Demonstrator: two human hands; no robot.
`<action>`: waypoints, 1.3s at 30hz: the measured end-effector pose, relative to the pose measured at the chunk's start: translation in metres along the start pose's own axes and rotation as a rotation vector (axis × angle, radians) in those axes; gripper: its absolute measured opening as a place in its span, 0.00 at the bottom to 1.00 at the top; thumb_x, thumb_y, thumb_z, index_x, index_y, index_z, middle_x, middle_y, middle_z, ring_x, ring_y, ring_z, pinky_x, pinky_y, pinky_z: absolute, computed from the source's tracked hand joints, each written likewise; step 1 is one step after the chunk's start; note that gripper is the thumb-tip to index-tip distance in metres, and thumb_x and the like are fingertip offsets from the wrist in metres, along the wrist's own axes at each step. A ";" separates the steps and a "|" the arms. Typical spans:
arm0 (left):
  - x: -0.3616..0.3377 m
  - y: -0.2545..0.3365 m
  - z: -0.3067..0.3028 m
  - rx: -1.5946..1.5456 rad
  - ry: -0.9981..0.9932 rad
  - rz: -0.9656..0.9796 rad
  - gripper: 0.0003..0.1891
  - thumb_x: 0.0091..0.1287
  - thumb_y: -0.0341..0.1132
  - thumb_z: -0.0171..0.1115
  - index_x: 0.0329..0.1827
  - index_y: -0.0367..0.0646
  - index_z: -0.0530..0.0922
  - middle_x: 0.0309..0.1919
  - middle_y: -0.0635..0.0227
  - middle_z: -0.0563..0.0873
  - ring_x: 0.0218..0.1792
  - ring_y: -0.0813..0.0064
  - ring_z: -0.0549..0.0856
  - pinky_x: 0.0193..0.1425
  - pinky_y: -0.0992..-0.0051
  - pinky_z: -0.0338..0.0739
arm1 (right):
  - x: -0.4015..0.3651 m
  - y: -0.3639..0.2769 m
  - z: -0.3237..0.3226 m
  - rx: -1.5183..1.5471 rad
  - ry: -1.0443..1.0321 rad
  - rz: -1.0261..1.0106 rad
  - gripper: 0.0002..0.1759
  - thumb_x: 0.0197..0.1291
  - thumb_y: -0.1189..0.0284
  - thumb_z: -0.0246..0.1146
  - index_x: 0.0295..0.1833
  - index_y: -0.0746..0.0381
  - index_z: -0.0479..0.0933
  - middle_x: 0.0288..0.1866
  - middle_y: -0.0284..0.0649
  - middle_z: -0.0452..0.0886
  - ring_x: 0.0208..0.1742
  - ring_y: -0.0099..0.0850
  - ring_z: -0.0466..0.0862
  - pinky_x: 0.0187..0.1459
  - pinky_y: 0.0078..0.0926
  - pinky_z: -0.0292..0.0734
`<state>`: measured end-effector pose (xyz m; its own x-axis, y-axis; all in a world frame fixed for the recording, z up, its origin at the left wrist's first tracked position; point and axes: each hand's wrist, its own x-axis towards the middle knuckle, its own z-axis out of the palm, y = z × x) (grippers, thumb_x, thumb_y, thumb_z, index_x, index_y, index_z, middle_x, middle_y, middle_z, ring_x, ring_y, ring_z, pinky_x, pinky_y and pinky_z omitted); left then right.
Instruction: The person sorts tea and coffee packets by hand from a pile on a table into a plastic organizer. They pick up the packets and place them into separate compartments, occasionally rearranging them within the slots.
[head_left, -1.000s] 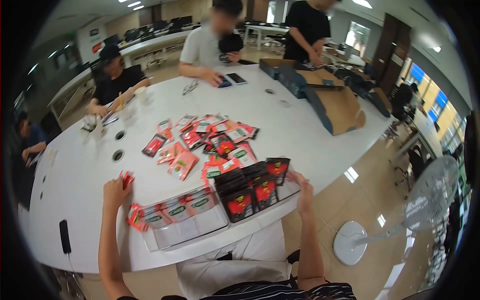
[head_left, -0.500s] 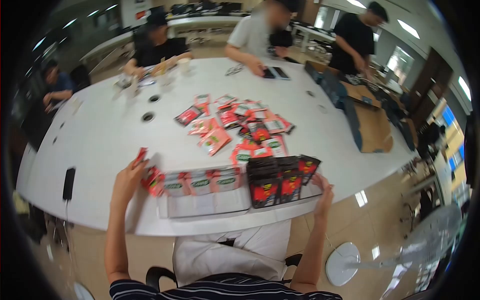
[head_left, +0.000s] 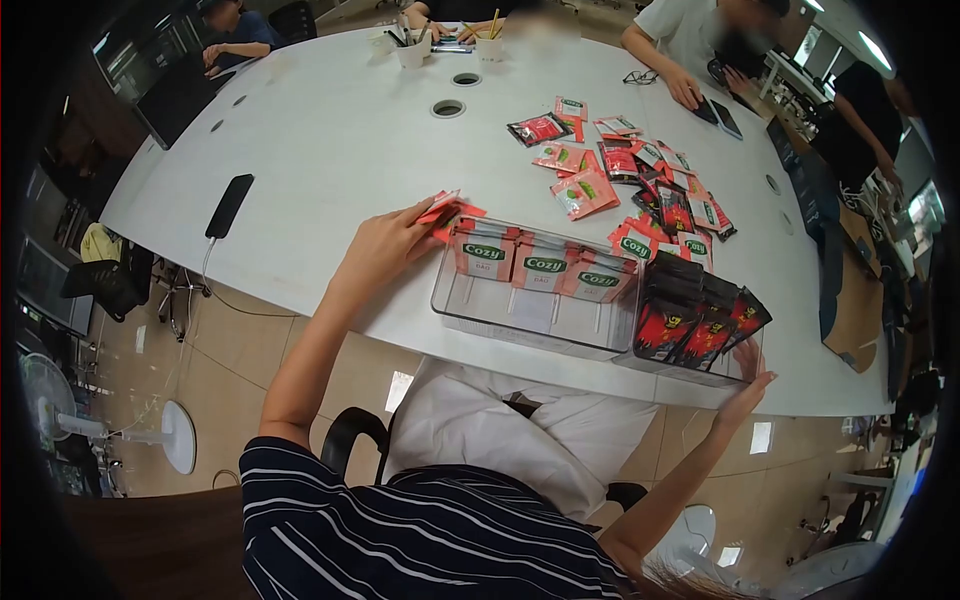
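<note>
My left hand (head_left: 393, 242) pinches a pink-red sachet (head_left: 437, 208) at the left end of a clear plastic bin (head_left: 530, 338). More red sachet shows right beside it, against the bin's end. Upright "Cozy" sachets (head_left: 545, 266) stand in a row along the back of the bin's left compartment, whose front part shows bare floor. Black-and-red sachets (head_left: 688, 322) fill much of the right compartment, the rightmost leaning. My right hand (head_left: 745, 388) grips the bin's right end, its fingers partly seen through the clear wall.
Behind the bin lies a loose pile of pink and black-red sachets (head_left: 583, 192). A black phone (head_left: 230, 205) with a cable lies at left. Pen cups (head_left: 412, 52), cable holes (head_left: 448, 108) and an open cardboard box (head_left: 852, 290) are farther out. Other people sit or stand around the table.
The view has turned left, so the table and bin appear farther right. My left hand has brought the sachet closer to the bin's left end. My right hand stays at the right end.
</note>
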<state>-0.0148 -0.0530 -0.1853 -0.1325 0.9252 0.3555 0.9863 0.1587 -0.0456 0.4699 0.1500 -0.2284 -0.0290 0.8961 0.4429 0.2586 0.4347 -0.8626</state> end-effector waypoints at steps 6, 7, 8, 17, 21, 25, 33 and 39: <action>0.002 -0.005 0.001 -0.038 0.064 -0.007 0.11 0.64 0.34 0.58 0.48 0.48 0.83 0.55 0.75 0.81 0.34 0.69 0.86 0.35 0.70 0.81 | 0.001 0.001 0.000 0.015 -0.001 0.007 0.44 0.71 0.44 0.25 0.59 0.73 0.72 0.51 0.51 0.80 0.52 0.38 0.79 0.60 0.36 0.68; 0.001 -0.003 -0.004 -0.089 0.088 -0.037 0.11 0.64 0.33 0.58 0.48 0.47 0.83 0.53 0.74 0.83 0.33 0.69 0.86 0.35 0.71 0.80 | 0.001 0.001 0.000 0.015 -0.004 0.010 0.44 0.71 0.44 0.25 0.59 0.73 0.72 0.51 0.51 0.80 0.52 0.38 0.79 0.60 0.36 0.68; 0.001 -0.002 -0.007 -0.140 0.113 -0.067 0.11 0.64 0.32 0.58 0.48 0.47 0.83 0.51 0.72 0.84 0.33 0.69 0.86 0.35 0.73 0.80 | 0.001 0.001 0.000 0.013 -0.007 0.007 0.44 0.71 0.45 0.25 0.59 0.72 0.72 0.50 0.51 0.80 0.52 0.38 0.79 0.60 0.36 0.68; -0.007 -0.013 -0.002 -1.193 0.302 -0.517 0.12 0.71 0.33 0.54 0.44 0.33 0.81 0.33 0.63 0.86 0.31 0.74 0.87 0.32 0.77 0.78 | -0.001 0.002 0.000 0.017 0.021 0.004 0.40 0.73 0.49 0.27 0.58 0.70 0.73 0.51 0.48 0.81 0.52 0.37 0.78 0.60 0.36 0.65; -0.018 0.013 -0.043 -1.298 0.526 -0.516 0.12 0.71 0.34 0.54 0.42 0.31 0.81 0.30 0.60 0.86 0.26 0.74 0.85 0.28 0.79 0.77 | -0.004 -0.008 0.009 -0.072 0.298 -0.151 0.36 0.73 0.52 0.30 0.58 0.70 0.72 0.54 0.48 0.78 0.55 0.38 0.77 0.61 0.36 0.66; -0.046 0.050 -0.063 -1.363 0.658 -0.425 0.12 0.72 0.34 0.53 0.40 0.32 0.79 0.27 0.59 0.84 0.20 0.72 0.81 0.24 0.77 0.75 | -0.025 -0.059 0.020 -0.273 0.613 -0.386 0.29 0.73 0.56 0.35 0.55 0.70 0.72 0.53 0.49 0.77 0.54 0.39 0.77 0.58 0.38 0.68; -0.051 0.176 -0.062 -1.458 0.283 0.082 0.12 0.68 0.31 0.55 0.47 0.32 0.82 0.33 0.53 0.87 0.27 0.66 0.88 0.32 0.74 0.81 | -0.092 -0.174 0.096 0.238 -0.029 -0.550 0.27 0.51 0.54 0.71 0.45 0.64 0.74 0.49 0.48 0.75 0.50 0.40 0.75 0.52 0.38 0.71; -0.051 0.204 -0.040 -1.378 0.223 0.246 0.17 0.58 0.32 0.68 0.51 0.39 0.83 0.39 0.60 0.88 0.39 0.69 0.88 0.42 0.77 0.80 | -0.129 -0.156 0.095 0.431 -0.087 -0.331 0.18 0.37 0.75 0.78 0.35 0.64 0.77 0.52 0.49 0.74 0.52 0.38 0.74 0.53 0.35 0.71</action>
<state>0.1968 -0.0813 -0.1757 -0.0560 0.7859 0.6158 0.3042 -0.5740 0.7603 0.3419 -0.0246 -0.1741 -0.1262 0.7013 0.7016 -0.1961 0.6756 -0.7107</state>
